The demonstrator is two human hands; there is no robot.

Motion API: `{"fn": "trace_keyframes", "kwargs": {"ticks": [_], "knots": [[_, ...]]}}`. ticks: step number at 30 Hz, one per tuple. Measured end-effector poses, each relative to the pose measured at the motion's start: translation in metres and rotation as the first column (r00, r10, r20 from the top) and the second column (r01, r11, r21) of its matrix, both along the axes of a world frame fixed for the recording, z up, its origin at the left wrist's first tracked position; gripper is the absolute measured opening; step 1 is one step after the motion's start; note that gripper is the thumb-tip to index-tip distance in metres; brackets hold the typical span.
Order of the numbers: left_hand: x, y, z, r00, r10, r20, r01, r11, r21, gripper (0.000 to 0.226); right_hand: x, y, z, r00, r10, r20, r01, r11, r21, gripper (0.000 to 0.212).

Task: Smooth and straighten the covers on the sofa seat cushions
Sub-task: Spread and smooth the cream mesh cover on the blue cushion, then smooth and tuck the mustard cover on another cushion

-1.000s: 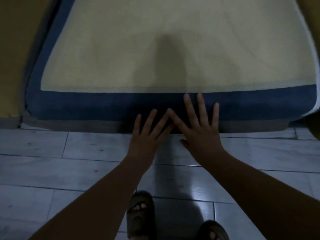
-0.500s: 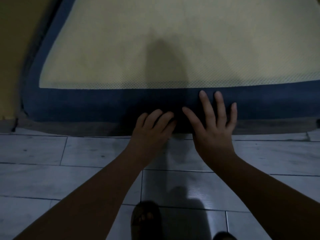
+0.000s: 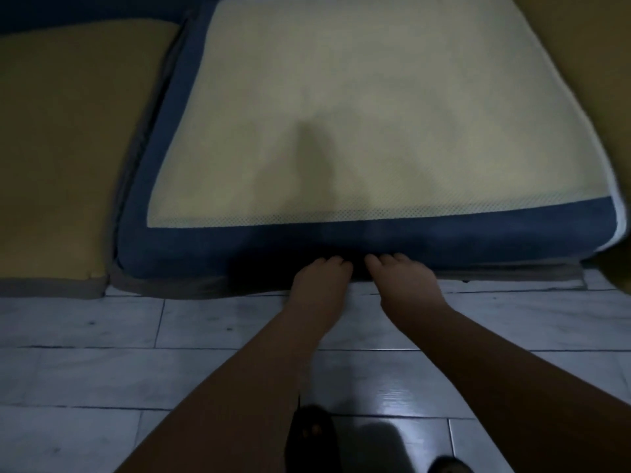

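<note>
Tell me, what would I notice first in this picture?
A big seat cushion with a pale mesh top and dark blue border fills the middle. Low at its front edge, the left hand and right hand sit side by side, fingers curled under. A mustard cushion lies to its left.

Matt cloth cushion cover (image 3: 358,230); glossy floor tiles (image 3: 392,394)

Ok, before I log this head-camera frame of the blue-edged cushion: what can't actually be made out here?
- Fingertips of the left hand and right hand: curled into the dark gap under the cushion, so whether they grip the cover is unclear.
- The cushion's underside: hidden in shadow.
- The mustard cushion: cut off by the left edge.
- The sandal: cut by the bottom edge and dim.
- Fine wrinkles in the cover: lost to low light and blur.
</note>
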State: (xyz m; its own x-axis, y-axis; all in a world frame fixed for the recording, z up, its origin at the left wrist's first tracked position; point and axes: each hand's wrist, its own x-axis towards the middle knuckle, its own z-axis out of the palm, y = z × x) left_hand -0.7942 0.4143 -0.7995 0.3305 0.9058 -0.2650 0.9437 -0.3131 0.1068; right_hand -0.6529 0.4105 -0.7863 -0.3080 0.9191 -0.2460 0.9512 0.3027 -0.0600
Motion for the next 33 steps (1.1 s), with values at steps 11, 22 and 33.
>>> {"fn": "trace_keyframes", "kwargs": {"ticks": [11,22,33], "knots": [[-0.008,-0.012,0.094,0.981,-0.03,0.19,0.028,1.0,0.01,0.017,0.01,-0.007,0.093,0.992,0.101,-0.081,-0.106,0.992,-0.061,0.04],[-0.016,-0.063,0.238,0.968,-0.154,0.2,0.185,0.971,-0.152,0.017,0.021,-0.055,0.239,0.958,0.272,-0.089,-0.284,0.944,-0.168,0.035],[-0.024,0.016,0.464,0.986,-0.092,0.14,0.104,0.991,-0.084,0.024,0.009,0.019,0.455,0.957,0.274,-0.093,-0.276,0.961,-0.01,0.014]]}}
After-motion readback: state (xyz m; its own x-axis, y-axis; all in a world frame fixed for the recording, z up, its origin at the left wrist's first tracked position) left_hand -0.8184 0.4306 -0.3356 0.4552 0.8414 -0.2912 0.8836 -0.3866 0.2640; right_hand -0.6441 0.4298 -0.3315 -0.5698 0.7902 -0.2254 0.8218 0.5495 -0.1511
